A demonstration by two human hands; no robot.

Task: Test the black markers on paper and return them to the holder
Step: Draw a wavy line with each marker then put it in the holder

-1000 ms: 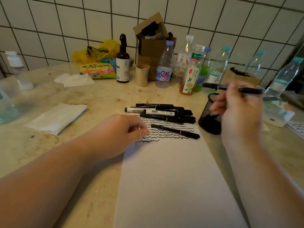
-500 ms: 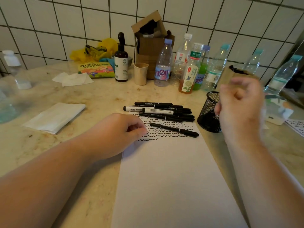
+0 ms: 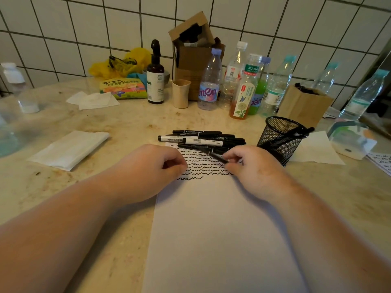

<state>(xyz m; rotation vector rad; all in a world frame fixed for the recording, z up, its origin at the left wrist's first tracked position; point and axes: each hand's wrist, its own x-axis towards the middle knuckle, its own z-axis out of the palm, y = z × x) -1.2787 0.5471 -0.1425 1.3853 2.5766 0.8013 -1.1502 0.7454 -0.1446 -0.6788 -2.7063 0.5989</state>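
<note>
A white sheet of paper [image 3: 218,229] lies in front of me, with rows of black wavy lines across its top. Several black markers [image 3: 203,139] lie in a heap at the paper's far edge. My right hand [image 3: 251,168] pinches one black marker [image 3: 215,155] that lies on the wavy lines. My left hand [image 3: 152,166] rests on the paper's left edge, fingers curled and holding nothing. The black mesh holder [image 3: 279,138] stands to the right of the heap, with a marker [image 3: 296,133] leaning inside it.
Several bottles [image 3: 243,85], a beige cup [image 3: 180,93], a cardboard box [image 3: 194,58] and a brown paper bag [image 3: 302,104] line the tiled wall. Folded tissues [image 3: 67,149] lie left. White paper [image 3: 315,149] lies right of the holder.
My right hand put the marker it held into the mesh holder, then came down left to the paper and took hold of another marker. My left hand stayed put.
</note>
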